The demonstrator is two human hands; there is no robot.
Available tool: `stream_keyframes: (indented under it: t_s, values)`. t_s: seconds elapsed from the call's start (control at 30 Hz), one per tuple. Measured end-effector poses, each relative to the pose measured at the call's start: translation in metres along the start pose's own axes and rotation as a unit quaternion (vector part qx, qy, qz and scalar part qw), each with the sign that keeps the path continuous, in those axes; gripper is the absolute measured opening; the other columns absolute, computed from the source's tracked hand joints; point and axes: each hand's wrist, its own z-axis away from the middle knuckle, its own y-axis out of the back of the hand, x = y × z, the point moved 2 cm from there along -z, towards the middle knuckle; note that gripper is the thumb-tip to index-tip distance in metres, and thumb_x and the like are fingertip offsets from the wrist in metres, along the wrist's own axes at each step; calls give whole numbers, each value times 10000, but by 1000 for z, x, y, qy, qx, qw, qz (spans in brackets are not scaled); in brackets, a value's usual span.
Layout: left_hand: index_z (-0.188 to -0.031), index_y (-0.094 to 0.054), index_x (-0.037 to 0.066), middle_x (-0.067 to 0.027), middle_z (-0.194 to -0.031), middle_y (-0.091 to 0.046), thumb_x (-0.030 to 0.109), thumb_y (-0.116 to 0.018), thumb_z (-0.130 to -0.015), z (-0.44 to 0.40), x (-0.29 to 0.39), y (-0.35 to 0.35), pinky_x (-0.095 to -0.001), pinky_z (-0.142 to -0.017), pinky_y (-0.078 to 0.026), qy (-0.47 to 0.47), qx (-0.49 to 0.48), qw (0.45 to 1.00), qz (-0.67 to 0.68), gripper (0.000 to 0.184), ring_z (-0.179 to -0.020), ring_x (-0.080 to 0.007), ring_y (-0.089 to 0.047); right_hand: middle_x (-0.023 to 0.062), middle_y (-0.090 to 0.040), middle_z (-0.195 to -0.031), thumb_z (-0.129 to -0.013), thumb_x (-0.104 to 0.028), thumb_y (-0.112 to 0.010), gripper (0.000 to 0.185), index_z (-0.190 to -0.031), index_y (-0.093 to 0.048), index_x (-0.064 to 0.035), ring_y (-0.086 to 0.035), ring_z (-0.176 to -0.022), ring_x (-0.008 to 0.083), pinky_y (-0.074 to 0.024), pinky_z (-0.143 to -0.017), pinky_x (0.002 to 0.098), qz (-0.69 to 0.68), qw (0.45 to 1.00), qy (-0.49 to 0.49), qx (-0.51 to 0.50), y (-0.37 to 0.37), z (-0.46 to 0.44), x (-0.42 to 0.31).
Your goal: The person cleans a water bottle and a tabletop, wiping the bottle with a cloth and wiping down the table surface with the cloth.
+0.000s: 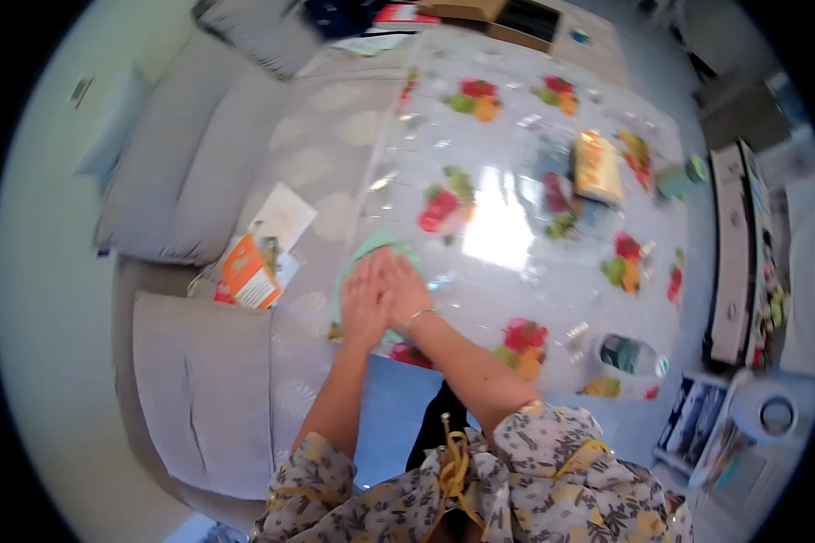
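Observation:
A light green cloth [377, 239] lies on the plastic-covered table [407, 190], near its left front corner. My left hand [362, 297] rests flat on this cloth, fingers stretched forward. Close beside it and partly overlapping, my right hand [402, 282] also presses flat on the cloth, with a thin bracelet at the wrist. Much of the cloth is covered by both hands.
A bottle [632, 356] lies at the table's front right. Farther back are a yellow tissue pack [598, 168] and a green cup-like container [682, 177]. A cushioned sofa [204, 385], holding papers and an orange booklet [250, 273], borders the left. An open cardboard box [521, 23] sits behind.

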Motion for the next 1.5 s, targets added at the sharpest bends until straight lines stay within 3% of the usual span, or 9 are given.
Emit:
stream_keyframes:
  t_s: [0.07, 0.2, 0.5, 0.63, 0.97, 1.03, 1.3, 1.37, 1.5]
  values:
    - [-1507, -370, 56, -145, -1585, -333, 341, -485, -980, 21, -5, -3, -517, -1204, -140, 54, -136, 989, 2, 610, -1475, -314, -286, 186, -344, -1570, -927, -315, -450, 634, -1504, -380, -62, -223, -1500, 320, -141, -1235, 451, -125, 990, -33, -49, 23, 21, -10]
    - [-1536, -319, 67, -129, -1600, -309, 361, -437, -993, 52, 16, -11, -505, -1211, -100, -11, 2, 998, -55, 628, -1500, -302, -229, 166, -328, -1578, -928, -289, -457, 610, -1477, -412, -28, -231, -1496, 310, -152, -1235, 436, -105, 994, -15, 25, 4, 56, -15]
    - [-1545, -307, 74, -133, -1612, -286, 465, -381, -1003, 73, 90, -69, -526, -1206, -69, -34, -20, 999, -30, 672, -1510, -330, -196, 126, -320, -1588, -919, -288, -473, 569, -1434, -480, -45, -193, -1509, 268, -146, -1226, 434, -85, 994, -48, 52, 12, 143, 39]
    - [-1547, -306, 88, -132, -1611, -289, 472, -420, -984, 88, 130, -81, -538, -1208, -68, -53, -40, 997, -28, 692, -1508, -345, -193, 117, -341, -1576, -916, -293, -486, 560, -1427, -491, -62, -211, -1504, 267, -156, -1223, 437, -145, 987, -56, 50, 31, 190, 52]
    - [-1537, -335, 100, -112, -1595, -324, 459, -490, -952, 111, 241, -131, -548, -1202, -92, -128, -85, 988, 4, 703, -1499, -349, -216, 123, -370, -1559, -922, -291, -493, 592, -1464, -437, -59, -270, -1483, 278, -202, -1210, 420, -29, 985, -123, 114, 61, 306, 107]
    - [-1534, -344, 96, -113, -1591, -330, 453, -485, -965, 114, 255, -135, -541, -1199, -110, -150, -102, 983, 2, 687, -1493, -351, -231, 130, -366, -1559, -924, -279, -495, 588, -1464, -435, -54, -267, -1484, 290, -207, -1209, 428, -7, 988, -143, 64, 71, 321, 112]
    - [-1513, -362, 41, -173, -1581, -331, 406, -425, -1008, 107, 262, -138, -511, -1199, -145, -166, -118, 976, 75, 626, -1480, -354, -266, 134, -346, -1574, -930, -258, -488, 571, -1459, -439, -48, -265, -1487, 286, -200, -1213, 435, -43, 984, -161, 64, 80, 333, 123]
    - [-1501, -373, 21, -203, -1566, -343, 378, -410, -1013, 104, 261, -137, -501, -1197, -162, -155, -111, 980, 59, 606, -1466, -352, -294, 124, -335, -1584, -934, -264, -480, 588, -1469, -421, -27, -247, -1495, 269, -176, -1217, 422, -25, 987, -160, 5, 82, 332, 119]
    - [-1501, -379, 38, -197, -1544, -383, 345, -389, -1009, 96, 259, -137, -510, -1192, -178, -177, -93, 980, 16, 580, -1447, -353, -331, 115, -332, -1589, -962, -280, -433, 591, -1491, -395, -19, -202, -1512, 242, -149, -1214, 410, 3, 981, -194, 5, 85, 327, 111]
